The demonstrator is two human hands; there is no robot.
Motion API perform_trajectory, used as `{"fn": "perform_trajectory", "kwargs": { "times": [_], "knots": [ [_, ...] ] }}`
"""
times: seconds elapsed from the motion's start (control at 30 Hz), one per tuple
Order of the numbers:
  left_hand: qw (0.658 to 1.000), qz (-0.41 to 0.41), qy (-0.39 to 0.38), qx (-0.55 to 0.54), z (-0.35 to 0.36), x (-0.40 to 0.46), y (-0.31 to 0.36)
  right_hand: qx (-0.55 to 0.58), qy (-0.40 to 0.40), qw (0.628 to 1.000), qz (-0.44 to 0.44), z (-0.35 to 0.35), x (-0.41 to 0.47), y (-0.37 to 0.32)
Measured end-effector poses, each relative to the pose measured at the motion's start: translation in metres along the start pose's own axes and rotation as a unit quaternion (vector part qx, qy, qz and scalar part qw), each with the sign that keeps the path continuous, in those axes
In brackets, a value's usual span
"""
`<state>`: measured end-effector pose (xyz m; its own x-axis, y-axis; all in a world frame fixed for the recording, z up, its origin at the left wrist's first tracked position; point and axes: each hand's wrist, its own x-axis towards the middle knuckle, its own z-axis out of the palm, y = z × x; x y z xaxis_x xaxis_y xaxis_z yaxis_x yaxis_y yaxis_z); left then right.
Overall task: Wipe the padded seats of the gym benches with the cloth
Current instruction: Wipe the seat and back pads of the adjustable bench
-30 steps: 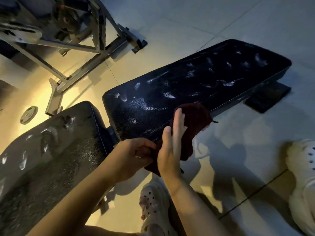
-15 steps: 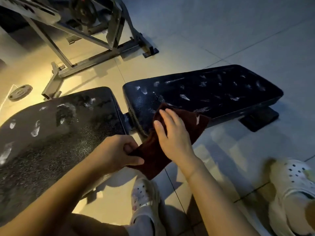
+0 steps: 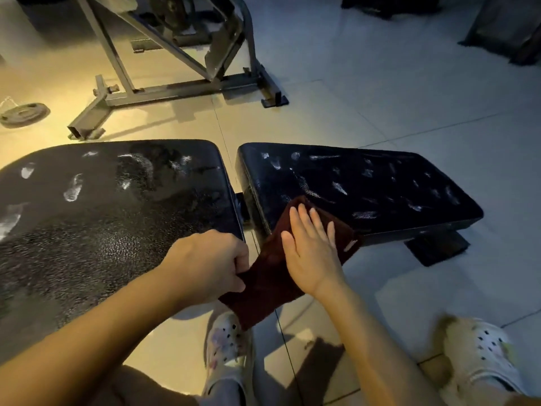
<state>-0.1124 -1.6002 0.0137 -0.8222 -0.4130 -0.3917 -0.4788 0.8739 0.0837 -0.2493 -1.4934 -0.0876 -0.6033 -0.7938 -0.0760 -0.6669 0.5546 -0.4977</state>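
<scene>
So the dark red cloth point(image 3: 272, 276) is draped over the near left corner of the right-hand bench pad point(image 3: 380, 186), half on the pad, half hanging toward the floor. The right hand point(image 3: 310, 253) lies flat on it, fingers straight and together, pressing it onto the pad; the left hand point(image 3: 210, 265) pinches the cloth's hanging edge between curled fingers and thumb. That pad's long axis runs away to the right of the flat hand, so the right hand looks like the one to sweep along it. Pad is black pebbled vinyl, rounded rectangle, dotted with whitish smears. The other bench pad point(image 3: 102, 215), left of the cloth, has the same grainy skin and smudges. Cloth looks like soft terry.
</scene>
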Motion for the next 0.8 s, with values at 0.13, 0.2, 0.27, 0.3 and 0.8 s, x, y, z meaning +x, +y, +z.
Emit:
{"fn": "perform_trajectory", "kwargs": {
  "times": [0.13,0.2,0.27,0.3,0.8],
  "knots": [
    [0.999,-0.010,0.031,-0.002,-0.009,-0.002,-0.009,-0.018,-0.043,0.998,-0.043,-0.006,0.035,-0.011],
    [0.997,-0.031,0.076,-0.006,-0.012,0.001,-0.014,-0.027,-0.048,0.998,-0.038,-0.008,0.054,-0.014],
    [0.992,-0.048,0.115,0.004,-0.012,0.005,-0.019,-0.032,-0.041,0.998,-0.027,-0.010,0.064,-0.014],
    [0.990,-0.052,0.128,0.004,-0.011,0.008,-0.021,-0.030,-0.037,0.999,-0.024,-0.009,0.066,-0.014],
    [0.980,0.007,0.200,-0.017,0.046,0.042,-0.047,-0.048,-0.003,0.994,0.096,-0.020,0.061,0.038]
  ]
}}
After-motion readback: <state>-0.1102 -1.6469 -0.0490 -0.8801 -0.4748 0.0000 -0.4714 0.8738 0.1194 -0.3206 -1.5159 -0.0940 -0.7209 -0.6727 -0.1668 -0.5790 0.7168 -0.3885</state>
